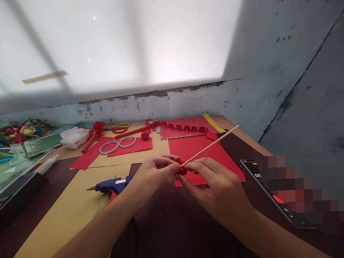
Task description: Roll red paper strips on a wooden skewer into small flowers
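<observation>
A small red paper piece (pixel 183 169) is pinched between my two hands over the near edge of the red paper sheets (pixel 198 150). My left hand (pixel 159 171) holds its left side with thumb and fingers. From the right, my right hand (pixel 214 178) closes its thumb and fingers on the same piece. A thin wooden stick (pixel 212 144) slants up to the right, its lower end at the red piece between my fingertips. How the stick meets the paper is hidden by the fingers.
A blue glue gun (pixel 113 184) lies left of my left hand. Behind are two white rings (pixel 108 147), scissors (pixel 120 127), a red flower (pixel 98 128) and a curled red strip (pixel 186 127). A phone (pixel 274 200) lies right, a dark box (pixel 18 196) left.
</observation>
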The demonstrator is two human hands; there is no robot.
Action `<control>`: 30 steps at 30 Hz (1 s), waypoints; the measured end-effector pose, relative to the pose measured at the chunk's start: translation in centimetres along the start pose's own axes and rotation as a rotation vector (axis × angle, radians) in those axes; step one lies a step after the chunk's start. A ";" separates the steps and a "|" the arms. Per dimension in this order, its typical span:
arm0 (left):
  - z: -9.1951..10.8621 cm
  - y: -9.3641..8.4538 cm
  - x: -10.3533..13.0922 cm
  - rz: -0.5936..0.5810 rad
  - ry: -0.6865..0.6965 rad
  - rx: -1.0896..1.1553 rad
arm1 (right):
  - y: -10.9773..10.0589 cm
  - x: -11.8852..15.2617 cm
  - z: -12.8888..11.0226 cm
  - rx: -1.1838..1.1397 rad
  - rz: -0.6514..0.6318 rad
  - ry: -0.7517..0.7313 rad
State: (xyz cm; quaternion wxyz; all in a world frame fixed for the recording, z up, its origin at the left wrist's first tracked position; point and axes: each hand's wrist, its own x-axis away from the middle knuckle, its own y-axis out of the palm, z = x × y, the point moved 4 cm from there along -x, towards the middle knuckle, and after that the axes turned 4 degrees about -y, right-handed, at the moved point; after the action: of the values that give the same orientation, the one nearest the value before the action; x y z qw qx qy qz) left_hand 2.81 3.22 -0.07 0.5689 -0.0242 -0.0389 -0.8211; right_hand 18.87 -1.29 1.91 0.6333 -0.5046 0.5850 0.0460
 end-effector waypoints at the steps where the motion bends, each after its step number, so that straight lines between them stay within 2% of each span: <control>1: 0.0 0.0 0.0 0.003 0.004 -0.015 | 0.0 0.0 0.0 0.005 0.005 0.002; 12: 1.0 0.0 0.4 -0.006 0.091 -0.211 | 0.2 -0.1 0.1 -0.066 -0.032 -0.003; 30: 1.1 0.1 0.5 0.069 0.145 -0.226 | -0.1 -0.2 0.1 -0.069 0.022 0.047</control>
State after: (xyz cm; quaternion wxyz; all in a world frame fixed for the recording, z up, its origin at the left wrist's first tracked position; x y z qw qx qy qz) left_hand 2.73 2.79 1.12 0.5917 -0.0302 0.0960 -0.7999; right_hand 18.97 -1.18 2.08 0.6009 -0.5207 0.6033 0.0612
